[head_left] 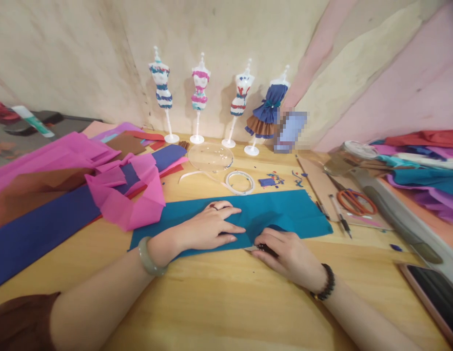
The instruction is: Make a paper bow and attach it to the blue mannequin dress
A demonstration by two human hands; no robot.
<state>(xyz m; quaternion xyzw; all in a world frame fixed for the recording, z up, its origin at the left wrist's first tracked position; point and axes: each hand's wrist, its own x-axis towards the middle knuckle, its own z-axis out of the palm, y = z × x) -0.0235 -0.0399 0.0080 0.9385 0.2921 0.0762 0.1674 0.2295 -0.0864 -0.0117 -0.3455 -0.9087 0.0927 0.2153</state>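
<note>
A folded strip of teal paper [285, 209] lies across the middle of the wooden table. My left hand [207, 226] rests on it, palm down and fingers spread. Close to the strip's near edge, my right hand [281, 251] is closed around a black-handled craft knife [269, 250]. The short pale blade points left along that edge; whether it touches the paper I cannot tell. Part of the handle is hidden by my fingers. Beside my left wrist, a crumpled pink paper strip [146, 207] overlaps the teal strip's left end.
Several small dress forms [200, 87] stand along the wall, one in a blue-and-brown dress [266, 112]. A roll of white tape [240, 183] and paper scraps [270, 181] lie behind the strip. Orange-handled scissors [357, 202], a pen [340, 217] and a phone [431, 297] are rightward; blue paper [47, 239] is leftward.
</note>
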